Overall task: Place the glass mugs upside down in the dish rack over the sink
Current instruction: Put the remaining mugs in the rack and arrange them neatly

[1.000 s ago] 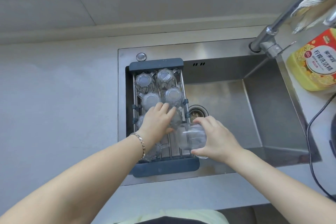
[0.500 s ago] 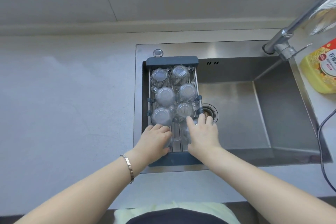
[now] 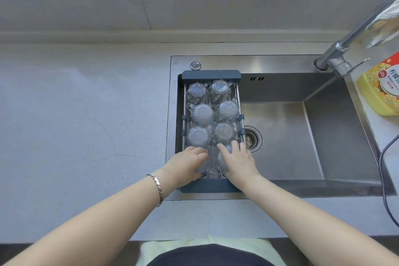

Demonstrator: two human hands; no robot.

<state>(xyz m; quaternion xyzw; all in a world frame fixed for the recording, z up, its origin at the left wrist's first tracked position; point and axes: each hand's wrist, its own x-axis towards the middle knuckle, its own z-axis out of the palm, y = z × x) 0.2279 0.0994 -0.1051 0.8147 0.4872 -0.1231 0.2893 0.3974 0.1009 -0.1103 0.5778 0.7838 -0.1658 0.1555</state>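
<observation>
Now that your right hand (image 3: 238,163) has carried its glass mug (image 3: 222,157) from beside the dish rack (image 3: 211,75) into the near row, both hands grip mugs there, left hand (image 3: 185,163) included, filling the last row.

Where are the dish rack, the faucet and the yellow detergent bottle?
dish rack (image 3: 211,76): head view, far dark end bar.
faucet (image 3: 336,63): head view, metal base joint.
yellow detergent bottle (image 3: 376,93): head view, label side.
</observation>
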